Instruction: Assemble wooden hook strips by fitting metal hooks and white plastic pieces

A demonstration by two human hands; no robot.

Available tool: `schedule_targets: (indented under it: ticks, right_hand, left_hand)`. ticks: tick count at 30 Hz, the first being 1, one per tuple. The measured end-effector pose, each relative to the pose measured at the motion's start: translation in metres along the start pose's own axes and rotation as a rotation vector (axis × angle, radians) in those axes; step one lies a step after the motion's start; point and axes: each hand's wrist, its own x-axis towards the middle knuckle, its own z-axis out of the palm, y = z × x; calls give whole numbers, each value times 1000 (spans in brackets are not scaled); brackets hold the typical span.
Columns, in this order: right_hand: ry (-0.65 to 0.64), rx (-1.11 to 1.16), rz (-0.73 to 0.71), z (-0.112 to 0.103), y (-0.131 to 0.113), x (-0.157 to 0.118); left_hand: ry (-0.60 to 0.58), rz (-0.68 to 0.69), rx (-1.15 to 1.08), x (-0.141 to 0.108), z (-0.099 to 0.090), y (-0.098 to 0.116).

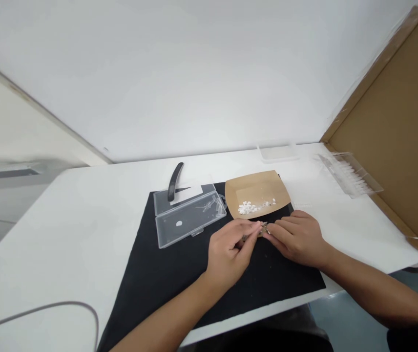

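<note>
My left hand (231, 249) is closed in a pinch at the middle of the black mat (165, 283), its fingertips on something small that I cannot make out. My right hand (299, 239) meets it from the right, fingers closed around a small metallic thing (264, 228) between the two hands. Just beyond them lies a brown paper tray (263, 183) with many small white pieces (248, 208) near its front edge. The fingers hide most of what they hold.
An open clear plastic case (165, 230) lies left of the paper tray, with a black curved tool (175, 182) across its lid. Toward the back right are a clear tray (278, 152) and a clear box of white pieces (351, 176). A cardboard panel (399, 122) stands at the right.
</note>
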Motion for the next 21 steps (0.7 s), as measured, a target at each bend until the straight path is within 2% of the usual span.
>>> schedule_targets:
  ticks: [9, 14, 21]
  right_hand:
    - [-32, 18, 20, 0, 1, -2]
    - [-62, 25, 29, 0, 1, -3]
    - [-80, 67, 50, -1, 0, -2]
  left_hand:
    - [-41, -13, -17, -2, 0, -1]
    - [-68, 27, -17, 1, -1, -2]
    - [-41, 55, 34, 0, 0, -1]
